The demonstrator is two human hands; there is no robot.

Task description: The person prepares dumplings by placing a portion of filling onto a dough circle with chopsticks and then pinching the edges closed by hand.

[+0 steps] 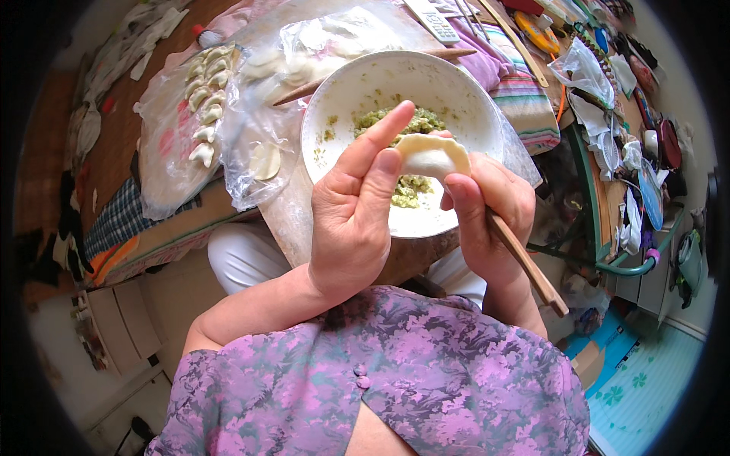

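Over a large white bowl (468, 95) I hold a folded dumpling (427, 161) up between both hands. My left hand (353, 205) pinches its left end with the thumb against the fingers, and one finger points upward. At the right end, the thumb and fingers of my right hand (494, 205) close on the dough. A wooden handle (528, 266) is also tucked in that hand and slants down to the right; its other end is hidden. Green chopped filling (411, 190) lies in the bowl, partly behind the hands and dumpling.
Finished dumplings (207, 114) lie in a row on plastic sheeting at left. A round wrapper (265, 160) rests beside a plastic bag (251, 190). A tapered rolling pin (300, 92) sticks out behind the bowl. A remote control (432, 20) lies farther back; a cluttered shelf (601, 175) stands right.
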